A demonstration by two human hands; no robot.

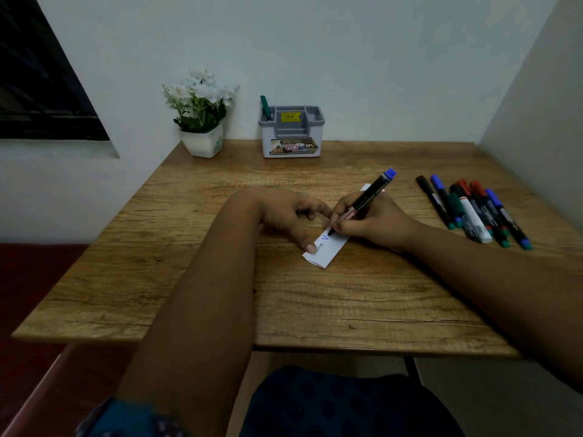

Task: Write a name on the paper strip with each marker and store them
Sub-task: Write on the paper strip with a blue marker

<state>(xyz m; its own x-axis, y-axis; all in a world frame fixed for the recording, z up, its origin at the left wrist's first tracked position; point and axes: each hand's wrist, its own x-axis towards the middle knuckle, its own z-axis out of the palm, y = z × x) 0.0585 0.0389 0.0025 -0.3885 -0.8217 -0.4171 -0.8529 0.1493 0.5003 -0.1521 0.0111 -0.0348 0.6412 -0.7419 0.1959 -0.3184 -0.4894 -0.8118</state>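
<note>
From my remote seat I saw the wooden table filling the view. At its far edge stood a grey desk organiser with a green marker upright in its left compartment, and left of it a white potted plant. A row of loose markers lay at the right. The left hand pressed the white paper strip at mid-table, thumb flat on it. The right hand gripped a blue-capped marker, its tip touching the strip beside blue writing.
</note>
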